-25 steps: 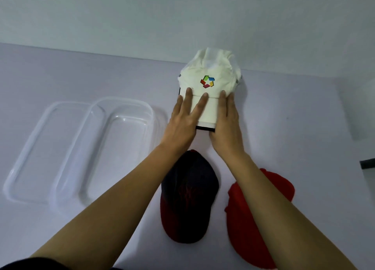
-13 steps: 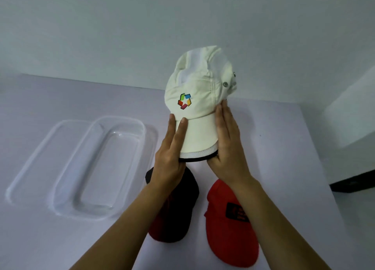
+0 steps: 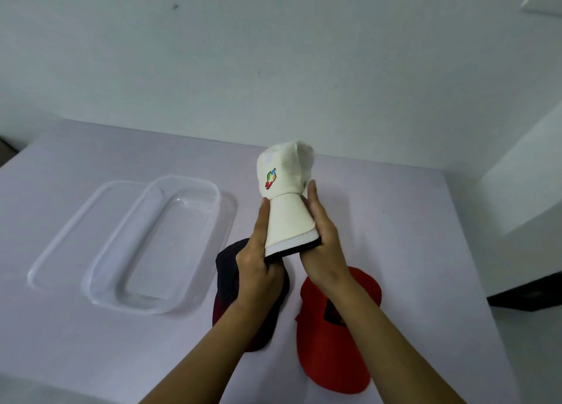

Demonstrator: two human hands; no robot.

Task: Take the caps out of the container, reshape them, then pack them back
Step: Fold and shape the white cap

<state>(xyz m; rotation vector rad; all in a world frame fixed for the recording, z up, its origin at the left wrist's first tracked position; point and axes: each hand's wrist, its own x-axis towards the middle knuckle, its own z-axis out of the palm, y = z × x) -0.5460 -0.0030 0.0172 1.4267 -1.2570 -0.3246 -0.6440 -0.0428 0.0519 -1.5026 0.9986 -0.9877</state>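
White cap (image 3: 282,175) is held raised, right of the container (image 3: 182,177); its brim is gripped on either edge by left hand (image 3: 257,267) and right hand (image 3: 322,245), crown up.

Raised left hand (image 3: 258,260) and right hand (image 3: 324,245) grip the white cap (image 3: 286,172), fingers (image 3: 313,200) extended upward.

Soft, even, cool light fills the view and gives the bench (image 3: 410,227) a pale lilac cast, with no hard glare. Only faint shadows edge the clear container (image 3: 103,270). The white cap (image 3: 282,175) looks slightly soft-edged, the forearms blur toward the bottom, and the wide lens bends straight lines near the frame's edges.
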